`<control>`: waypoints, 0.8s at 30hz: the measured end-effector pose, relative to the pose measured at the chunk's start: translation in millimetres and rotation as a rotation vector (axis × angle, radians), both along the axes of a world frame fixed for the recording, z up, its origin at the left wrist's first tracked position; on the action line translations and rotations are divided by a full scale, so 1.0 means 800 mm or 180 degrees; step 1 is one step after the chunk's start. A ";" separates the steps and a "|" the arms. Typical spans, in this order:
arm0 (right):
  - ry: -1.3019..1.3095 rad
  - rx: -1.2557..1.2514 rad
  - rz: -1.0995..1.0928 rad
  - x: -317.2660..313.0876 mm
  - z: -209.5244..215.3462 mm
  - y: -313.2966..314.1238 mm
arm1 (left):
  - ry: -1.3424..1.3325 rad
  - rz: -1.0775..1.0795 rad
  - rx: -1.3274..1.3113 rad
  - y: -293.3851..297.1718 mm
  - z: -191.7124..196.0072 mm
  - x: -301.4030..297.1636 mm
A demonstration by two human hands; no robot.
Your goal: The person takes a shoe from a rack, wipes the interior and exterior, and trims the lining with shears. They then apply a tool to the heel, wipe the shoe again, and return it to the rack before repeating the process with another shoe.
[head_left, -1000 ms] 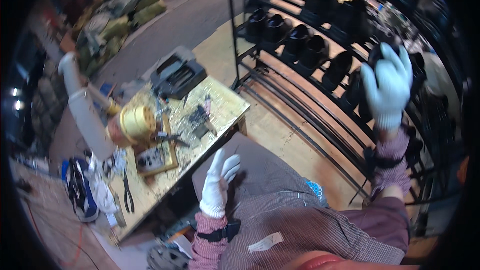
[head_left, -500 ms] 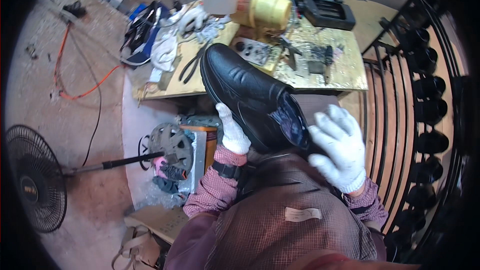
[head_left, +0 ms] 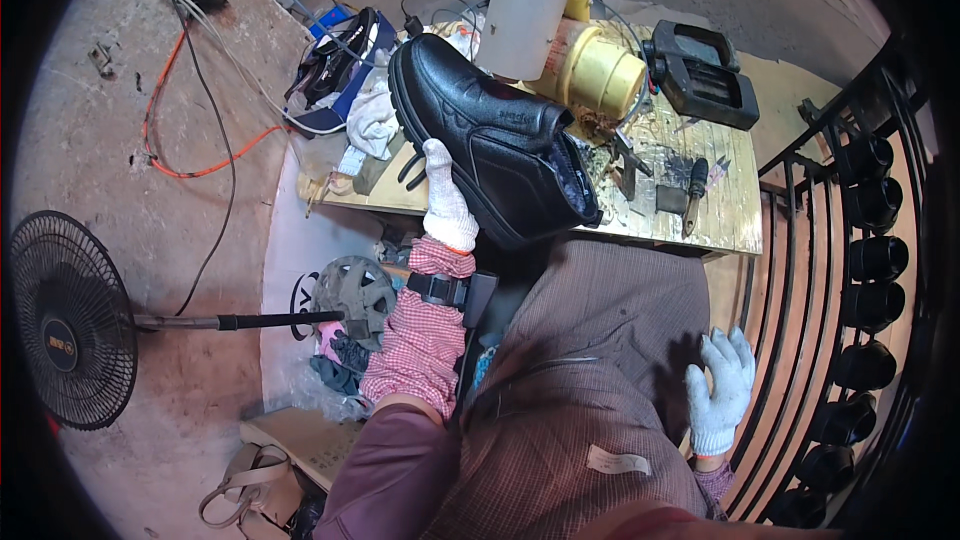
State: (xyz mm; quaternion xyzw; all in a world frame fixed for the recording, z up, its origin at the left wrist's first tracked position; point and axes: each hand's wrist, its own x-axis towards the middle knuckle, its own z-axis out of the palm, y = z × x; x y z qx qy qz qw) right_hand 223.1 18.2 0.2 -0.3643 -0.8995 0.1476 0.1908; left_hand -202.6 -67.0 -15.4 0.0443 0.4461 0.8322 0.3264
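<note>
A black leather ankle boot point(head_left: 480, 130), with a dark lining showing at its opening, is held up over the near edge of the workbench point(head_left: 735, 225). My left hand point(head_left: 447, 202), in a white knit glove, grips the boot by its sole side, thumb up along the edge; the other fingers are hidden behind it. My right hand point(head_left: 722, 390), also gloved, is away from the boot, beside my apron-covered lap point(head_left: 630, 310). Its fingers are spread and it holds nothing. Dark tool handles point(head_left: 411, 168) show on the bench just left of the boot.
A yellow cylindrical machine part point(head_left: 605, 75) and a black tray-like piece point(head_left: 705, 75) sit on the bench, near a black-handled tool point(head_left: 695, 192). A rack of black footwear point(head_left: 878, 258) stands at right. A fan point(head_left: 75, 325) and an orange cable point(head_left: 165, 80) are at left.
The boot has moved forward and up in my left hand, now over the bench. My right hand has drawn back from the boot's opening, down to the right of my lap.
</note>
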 end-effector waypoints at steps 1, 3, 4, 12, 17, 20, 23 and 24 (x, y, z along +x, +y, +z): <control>0.0009 0.0000 -0.0001 0.001 -0.001 0.002 | 0.0033 0.0011 -0.0002 0.001 0.002 -0.001; 0.0037 -0.0024 -0.0036 0.000 0.000 0.008 | -0.0045 -0.0008 0.0136 0.000 0.005 -0.002; 0.0040 -0.0033 -0.0022 -0.002 0.000 0.012 | -0.0018 -0.0038 0.0194 0.000 0.006 0.000; -0.0052 0.0102 0.0305 -0.029 0.004 0.018 | 0.0044 0.0141 -0.0008 0.003 0.018 0.007; -0.0080 0.0142 0.0309 -0.025 -0.003 0.015 | 0.0082 0.0249 -0.0107 0.003 0.026 0.008; -0.0100 0.0094 0.0234 -0.018 -0.008 0.014 | 0.0185 0.0512 -0.0029 -0.007 0.030 0.009; -0.0116 -0.0023 0.0154 -0.016 -0.013 0.016 | 0.0126 0.0596 0.0147 -0.006 0.033 0.000; -0.0148 -0.0024 0.0162 -0.016 -0.014 0.019 | 0.0349 0.0725 0.0099 -0.001 0.034 -0.004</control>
